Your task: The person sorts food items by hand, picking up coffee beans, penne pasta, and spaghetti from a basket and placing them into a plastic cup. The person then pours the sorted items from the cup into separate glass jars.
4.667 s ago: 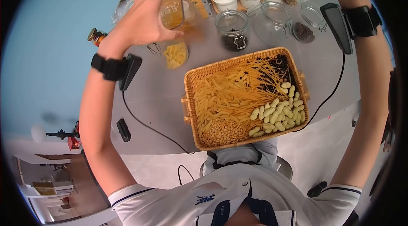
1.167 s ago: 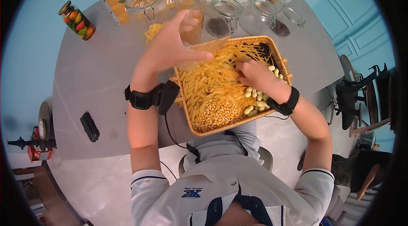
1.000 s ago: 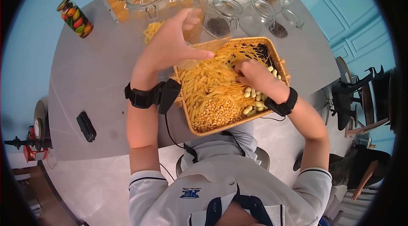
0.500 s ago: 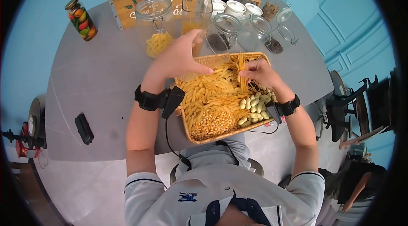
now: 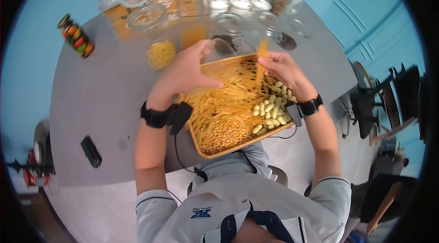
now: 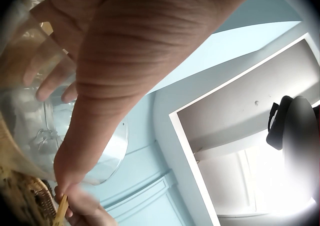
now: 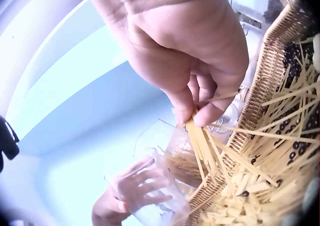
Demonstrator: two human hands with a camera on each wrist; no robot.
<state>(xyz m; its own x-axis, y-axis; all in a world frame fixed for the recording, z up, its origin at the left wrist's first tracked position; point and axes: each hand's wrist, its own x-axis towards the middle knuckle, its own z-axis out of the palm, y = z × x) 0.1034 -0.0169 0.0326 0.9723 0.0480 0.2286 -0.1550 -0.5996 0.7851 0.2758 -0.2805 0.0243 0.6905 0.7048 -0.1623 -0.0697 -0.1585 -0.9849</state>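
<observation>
My right hand pinches a small bundle of spaghetti between thumb and fingertips, over the back edge of a wicker basket. In the right wrist view the strands point down past the rim. My left hand grips a clear container, tilted over the basket's back left; its fingers show through the wall. Penne, corn kernels and peanuts lie in the basket, with loose spaghetti and black beans at the back.
Behind the basket stand a jar of pasta, a square container of pasta, white lidded pots and open clip jars. A jar of colourful pickles and a black case are left. Another person is at right.
My right hand has come up out of the basket with the spaghetti and moved toward its back edge. The left hand stays over the back left with the clear container.
</observation>
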